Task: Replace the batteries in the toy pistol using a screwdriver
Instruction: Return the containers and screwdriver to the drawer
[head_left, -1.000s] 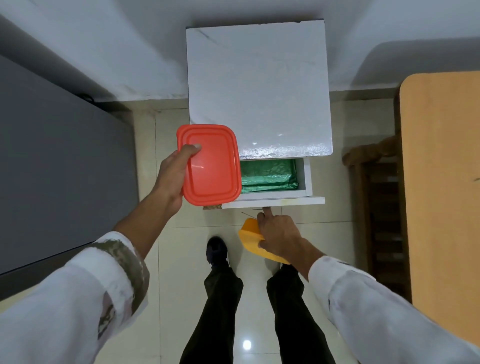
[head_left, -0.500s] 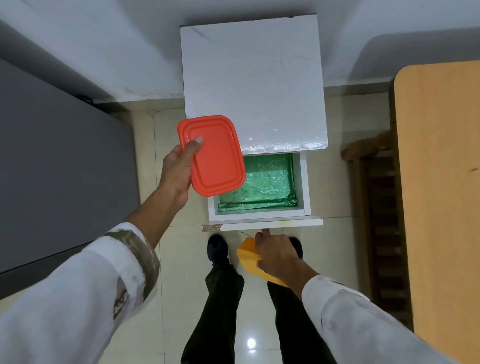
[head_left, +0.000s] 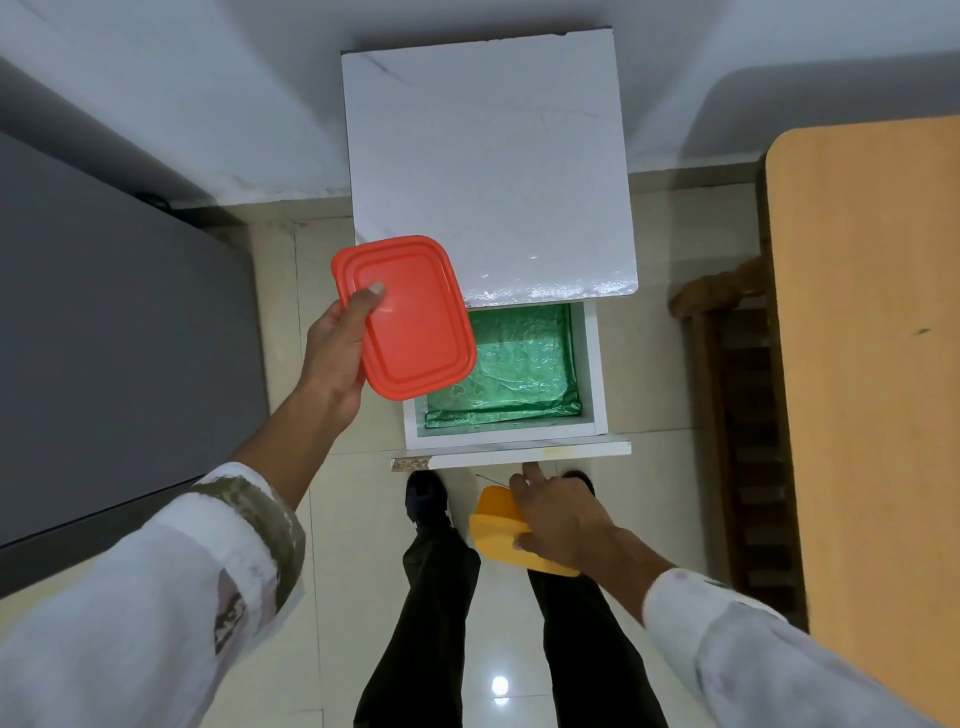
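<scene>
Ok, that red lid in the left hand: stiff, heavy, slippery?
The red lid is probably light: the left hand holds it by one edge, thumb on top. Likely fairly stiff, as it shows no sag beyond the grip. Its glossy face may be slippery.

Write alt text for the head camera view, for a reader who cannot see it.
Seen from above, a person's left hand holds a red plastic container over the corner of an open white drawer lined with a green sheet. The right hand grips a yellow plastic object, its forefinger touching the drawer's front.
</scene>
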